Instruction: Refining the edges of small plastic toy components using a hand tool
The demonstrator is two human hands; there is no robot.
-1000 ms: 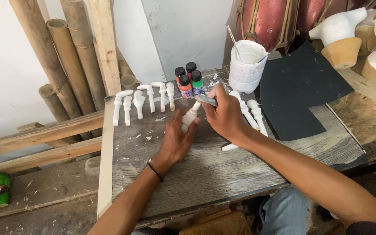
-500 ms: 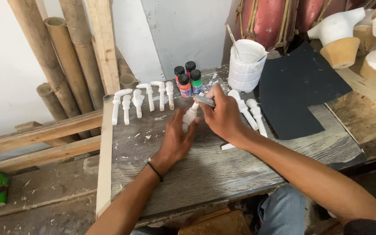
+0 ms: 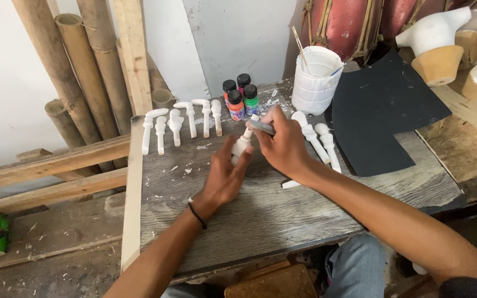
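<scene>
Nearby, paint bottles (image 3: 238, 98) flank white cup (image 3: 316, 80).

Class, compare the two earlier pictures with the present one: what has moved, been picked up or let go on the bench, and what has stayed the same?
Almost nothing changed. The left hand still holds the small white carved piece, and the right hand still presses a grey strip to its top. Nothing was picked up or let go. The row of white pieces, paint bottles and white cup stayed put.

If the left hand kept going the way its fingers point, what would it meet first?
The left hand points up and right, already touching the white carved piece. Beyond that, probably the paint bottles, though depth is unclear.
</scene>
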